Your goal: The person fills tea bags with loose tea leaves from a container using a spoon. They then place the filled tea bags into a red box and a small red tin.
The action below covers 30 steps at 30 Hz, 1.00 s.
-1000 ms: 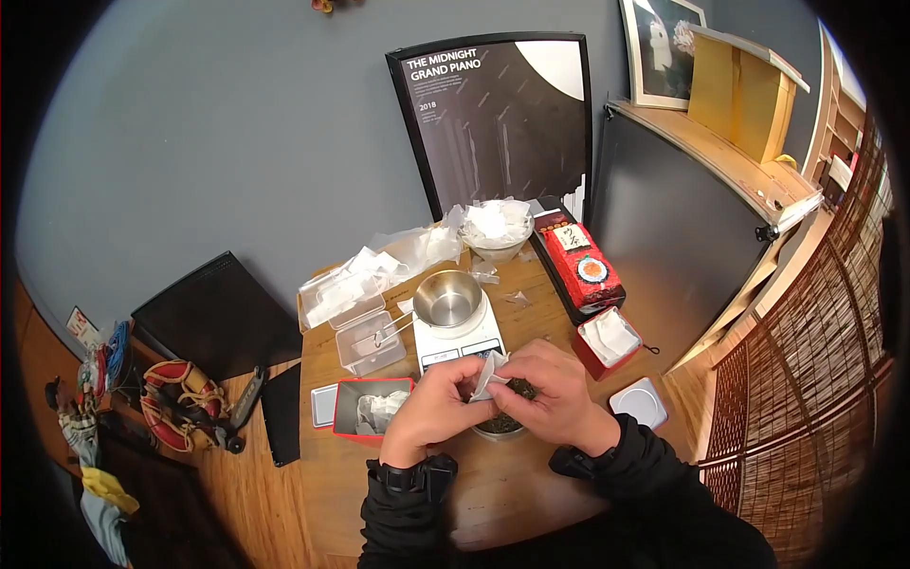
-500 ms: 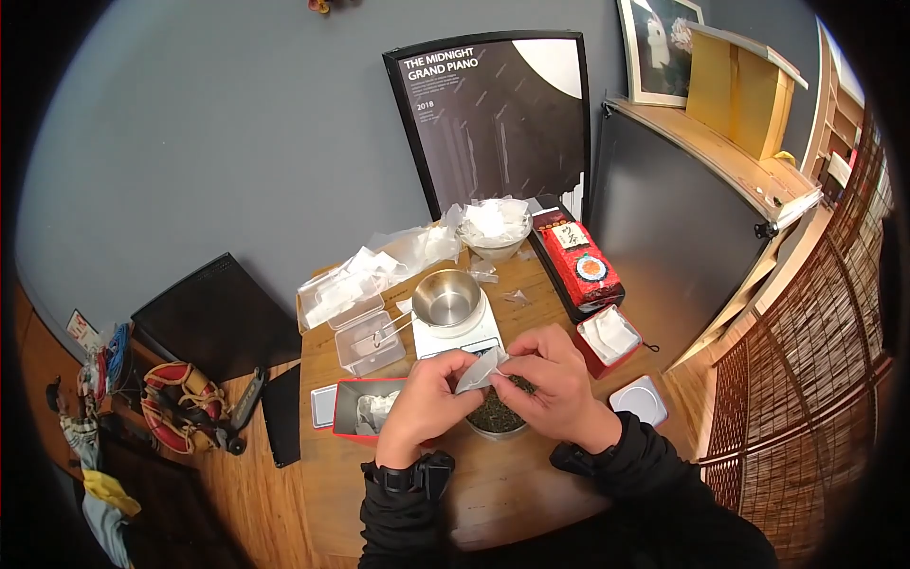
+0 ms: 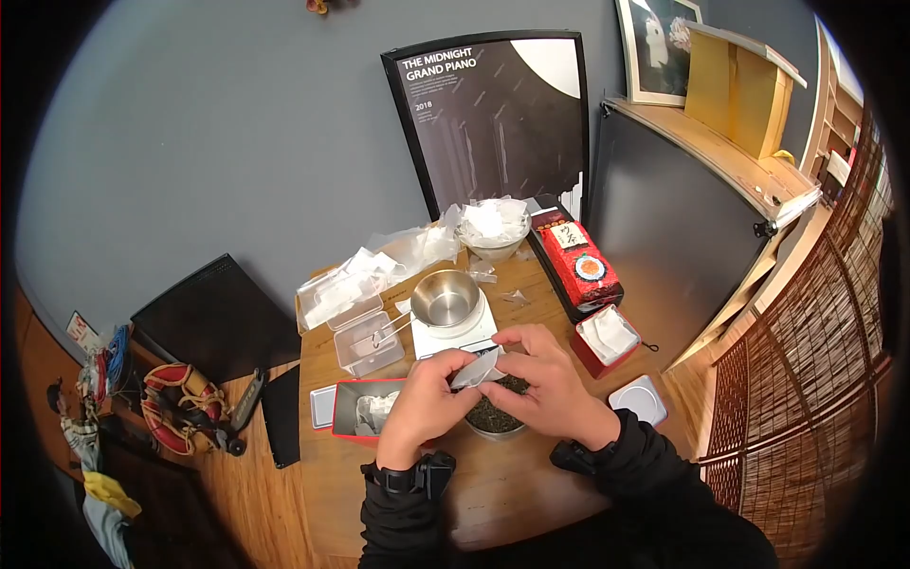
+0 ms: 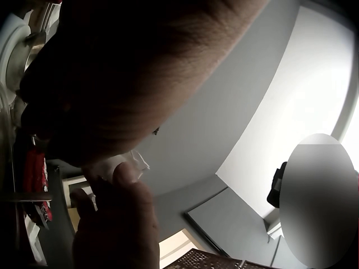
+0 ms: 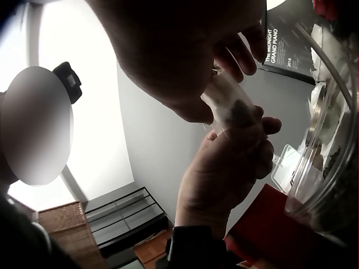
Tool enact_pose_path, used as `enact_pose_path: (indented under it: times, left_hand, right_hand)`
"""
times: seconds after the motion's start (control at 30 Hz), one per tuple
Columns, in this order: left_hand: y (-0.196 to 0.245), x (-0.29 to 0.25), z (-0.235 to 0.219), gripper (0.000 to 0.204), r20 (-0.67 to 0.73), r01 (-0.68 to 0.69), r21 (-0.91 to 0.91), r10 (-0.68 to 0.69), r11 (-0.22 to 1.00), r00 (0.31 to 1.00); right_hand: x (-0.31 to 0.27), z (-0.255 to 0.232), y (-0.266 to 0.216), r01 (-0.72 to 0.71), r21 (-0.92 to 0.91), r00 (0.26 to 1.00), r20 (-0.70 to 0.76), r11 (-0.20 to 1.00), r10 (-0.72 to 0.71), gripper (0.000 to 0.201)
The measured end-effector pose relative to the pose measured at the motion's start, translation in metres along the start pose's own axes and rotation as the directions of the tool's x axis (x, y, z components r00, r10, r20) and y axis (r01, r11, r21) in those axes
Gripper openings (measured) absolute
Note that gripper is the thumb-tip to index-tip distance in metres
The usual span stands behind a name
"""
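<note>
Above a bowl of dried tea leaves (image 3: 493,417), both hands hold a small white, see-through tea bag (image 3: 477,368). My left hand (image 3: 427,403) grips the bag's lower left part between thumb and fingers. From the other side, my right hand (image 3: 545,384) pinches the bag's right end, thumb below and fingers above. Dark contents show through the tea bag (image 5: 238,112) in the right wrist view. In the left wrist view, the left hand's dark underside hides most of the bag. The bowl's clear rim (image 5: 294,208) shows at the right wrist view's right side.
A steel pan (image 3: 447,299) sits on a white scale (image 3: 460,339) behind the hands. Left are a clear plastic box (image 3: 370,346) and a red tin (image 3: 355,438). Right stand a red tea pack (image 3: 583,261), another red tin (image 3: 607,351) and a lid (image 3: 640,403).
The bag has tilted and swung lower to the left, uncovering more of the bowl. My right hand's fingers have spread and shifted along the bag's right end.
</note>
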State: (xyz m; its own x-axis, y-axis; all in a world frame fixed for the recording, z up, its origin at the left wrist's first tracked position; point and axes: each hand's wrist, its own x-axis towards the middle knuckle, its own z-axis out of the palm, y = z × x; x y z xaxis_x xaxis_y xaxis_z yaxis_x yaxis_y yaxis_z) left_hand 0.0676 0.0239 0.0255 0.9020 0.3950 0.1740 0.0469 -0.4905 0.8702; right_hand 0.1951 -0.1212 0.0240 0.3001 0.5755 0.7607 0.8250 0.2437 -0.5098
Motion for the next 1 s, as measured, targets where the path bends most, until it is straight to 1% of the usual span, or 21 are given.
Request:
enact_pose_path:
  times: [0.13, 0.2, 0.23, 0.3, 0.33, 0.4, 0.43, 0.5, 0.53, 0.6, 0.63, 0.7, 0.73, 0.8, 0.83, 0.9, 0.93, 1.0]
  left_hand:
    - [0.0006, -0.0005, -0.0008, 0.025, 0.009, -0.019, 0.011, 0.019, 1.0, 1.0]
    - [0.0004, -0.001, -0.0003, 0.025, 0.005, 0.031, -0.133, -0.03, 0.991, 1.0]
    - [0.0014, -0.0008, -0.0009, 0.025, 0.005, 0.03, -0.133, -0.03, 0.991, 1.0]
    - [0.004, -0.0011, -0.0024, 0.025, 0.023, 0.104, -0.224, -0.101, 0.969, 0.995]
    - [0.003, -0.0013, -0.003, 0.025, 0.023, 0.104, -0.224, -0.101, 0.969, 0.995]
    - [-0.0006, -0.0017, -0.0035, 0.032, 0.013, 0.061, -0.326, -0.06, 0.943, 0.998]
    - [-0.0017, -0.0015, -0.0025, 0.032, 0.013, 0.061, -0.325, -0.06, 0.944, 0.998]
    - [-0.0026, -0.0007, 0.0, 0.045, -0.017, -0.016, -0.503, 0.009, 0.864, 1.0]
    - [-0.0014, -0.0005, -0.0002, 0.045, -0.016, -0.017, -0.503, 0.01, 0.864, 1.0]
    - [0.0017, -0.0013, -0.0007, 0.057, -0.009, -0.059, -0.535, 0.064, 0.843, 0.998]
    - [0.0022, -0.0016, 0.0004, 0.057, -0.009, -0.059, -0.535, 0.064, 0.843, 0.998]
    - [0.0031, -0.002, 0.0031, 0.058, -0.054, -0.124, -0.592, 0.114, 0.796, 0.992]
    - [0.004, -0.0018, 0.0029, 0.058, -0.053, -0.123, -0.592, 0.114, 0.797, 0.992]
    - [0.0063, -0.001, 0.0023, 0.049, -0.098, -0.225, -0.397, 0.202, 0.89, 0.974]
    - [0.0069, -0.0005, 0.0021, 0.049, -0.097, -0.224, -0.397, 0.202, 0.89, 0.975]
    - [0.0074, -0.0001, 0.0026, 0.039, -0.144, -0.344, -0.215, 0.319, 0.914, 0.937]
    - [0.0066, 0.0001, 0.0033, 0.039, -0.143, -0.343, -0.216, 0.318, 0.914, 0.937]
    - [0.0048, 0.0008, 0.0055, 0.038, -0.151, -0.347, -0.238, 0.318, 0.907, 0.936]
  right_hand:
    - [-0.0033, -0.0012, 0.004, -0.012, 0.022, 1.0, 0.019, 1.0, 0.011, 0.016]
    - [-0.0031, -0.0047, 0.0034, -0.082, 0.002, 0.994, 0.067, 0.997, 0.082, 0.015]
    - [-0.0025, -0.0048, 0.0027, -0.082, 0.002, 0.994, 0.066, 0.997, 0.082, 0.015]
    - [-0.0017, -0.0044, 0.0016, -0.122, 0.055, 0.992, -0.016, 0.991, 0.123, 0.019]
    - [-0.0021, -0.0043, 0.0023, -0.122, 0.055, 0.992, -0.017, 0.991, 0.123, 0.019]
    - [-0.0031, -0.004, 0.0045, -0.169, 0.116, 0.983, -0.053, 0.979, 0.176, 0.018]
    - [-0.0025, -0.0047, 0.0031, -0.169, 0.116, 0.983, -0.054, 0.979, 0.176, 0.018]
    - [-0.0007, -0.007, -0.0007, -0.223, 0.158, 0.97, -0.063, 0.962, 0.236, 0.019]
    - [-0.0013, -0.006, 0.0011, -0.223, 0.158, 0.97, -0.064, 0.962, 0.235, 0.019]
    - [-0.0041, -0.0027, 0.0059, -0.219, 0.238, 0.963, -0.102, 0.946, 0.248, 0.021]
    - [-0.0036, -0.0027, 0.0056, -0.218, 0.237, 0.963, -0.102, 0.946, 0.248, 0.021]
    - [-0.0023, -0.0026, 0.0042, -0.254, 0.324, 0.946, -0.112, 0.911, 0.304, 0.023]
    - [-0.0023, -0.0029, 0.0036, -0.254, 0.324, 0.946, -0.113, 0.911, 0.304, 0.023]
    - [-0.0027, -0.0034, 0.0028, -0.311, 0.382, 0.926, -0.086, 0.871, 0.368, 0.026]
    - [-0.0038, -0.0032, 0.0043, -0.311, 0.382, 0.925, -0.087, 0.87, 0.369, 0.026]
    - [-0.0072, -0.0025, 0.0085, -0.351, 0.414, 0.911, -0.056, 0.84, 0.409, 0.028]
    - [-0.007, -0.0025, 0.008, -0.353, 0.415, 0.91, -0.056, 0.839, 0.41, 0.028]
    - [-0.0061, -0.0027, 0.0064, -0.392, 0.462, 0.882, -0.057, 0.796, 0.467, 0.031]
